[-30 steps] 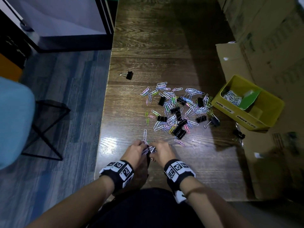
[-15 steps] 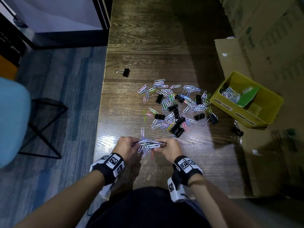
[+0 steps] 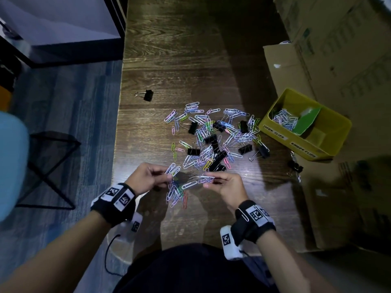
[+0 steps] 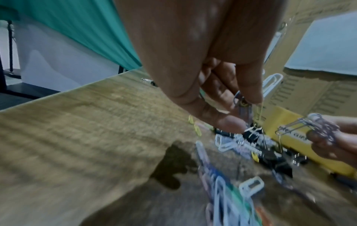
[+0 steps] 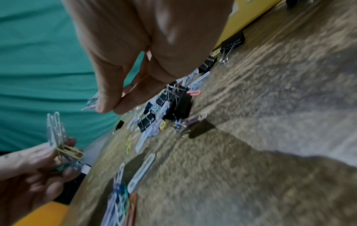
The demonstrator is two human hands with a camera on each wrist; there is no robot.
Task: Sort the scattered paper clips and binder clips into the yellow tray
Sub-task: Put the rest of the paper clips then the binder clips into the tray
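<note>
Coloured paper clips and black binder clips lie in a scattered pile (image 3: 213, 138) on the wooden table (image 3: 173, 60). Just in front of the pile my left hand (image 3: 152, 176) pinches a bunch of paper clips (image 3: 172, 170) above the table. My right hand (image 3: 224, 182) pinches another few paper clips (image 3: 205, 178), seen also in the left wrist view (image 4: 301, 125). A small heap of paper clips (image 3: 175, 193) lies under the hands. The yellow tray (image 3: 330, 149) stands at the right, with paper clips (image 3: 283, 119) in its left compartment and a green divider (image 3: 306, 121).
One binder clip (image 3: 148, 95) lies alone far left on the table, another binder clip (image 3: 295, 166) beside the tray. Cardboard boxes (image 3: 338, 49) line the right side. The table's left edge drops to blue carpet, with a black stand (image 3: 48, 166) and a pale blue chair (image 3: 10, 166).
Both hands have lifted off the table and drawn apart, splitting a held bunch of paper clips between them. Several clips now lie on the table below.
</note>
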